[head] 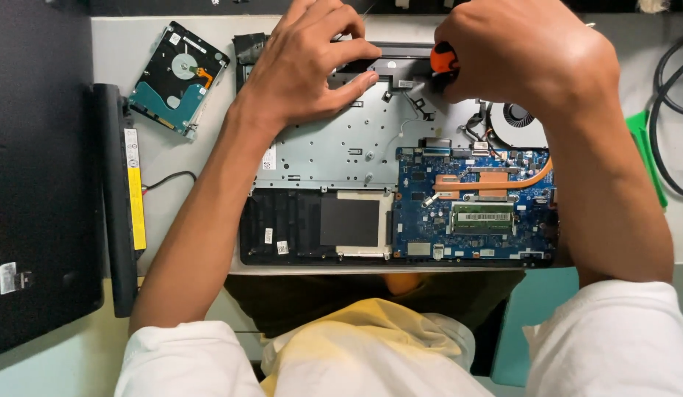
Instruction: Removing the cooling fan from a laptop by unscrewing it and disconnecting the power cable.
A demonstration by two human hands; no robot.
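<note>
Both our hands work at the far edge of the opened black laptop base [312,228], its long axis running left to right across the bench [187,158].

Our left hand [301,70] presses spread fingertips on the grey metal plate [334,147]; our right hand [521,51], just beside it, is closed around an orange-handled screwdriver [443,57]. The chassis holds a blue circuit board [470,213], copper heat pipe [495,182] and round fan [516,117].

Just the one head cam here, looking almost straight down from above at the tabletop [187,158], pretty close in, opened laptop [371,191] filling the middle of the shot.
</note>
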